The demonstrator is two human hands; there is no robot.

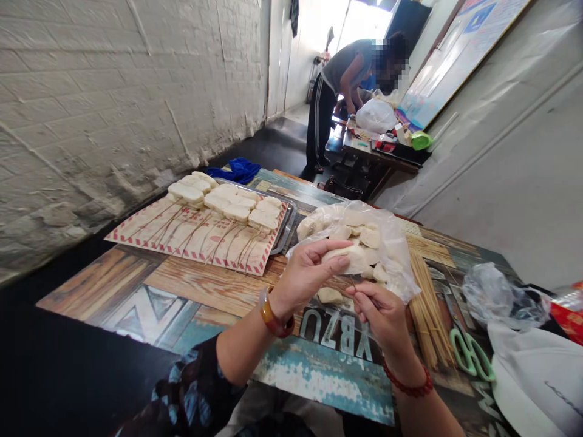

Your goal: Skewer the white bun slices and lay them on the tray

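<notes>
Between the thumb and fingers of my left hand [310, 270] is a pale bread slice [341, 258], raised above the table. My right hand [376, 306], lower and to the right, pinches a thin wooden skewer [353, 283] whose tip points up at the slice. Behind both hands lies an open clear plastic bag [394, 243] full of similar slices. One loose slice [330, 295] rests on the table under my hands. To the left, skewered slices [225, 199] sit in rows on a printed paper sheet [191, 249], their sticks toward me.
Bundled wooden skewers [426, 315] and green-handled scissors [471, 355] lie at the right, near a crumpled plastic bag [496, 297] and a white cap [537, 376]. A metal tray [288, 227] extends under the sheet. Blue cloth [237, 171] lies at the far edge. A person bends over another table behind.
</notes>
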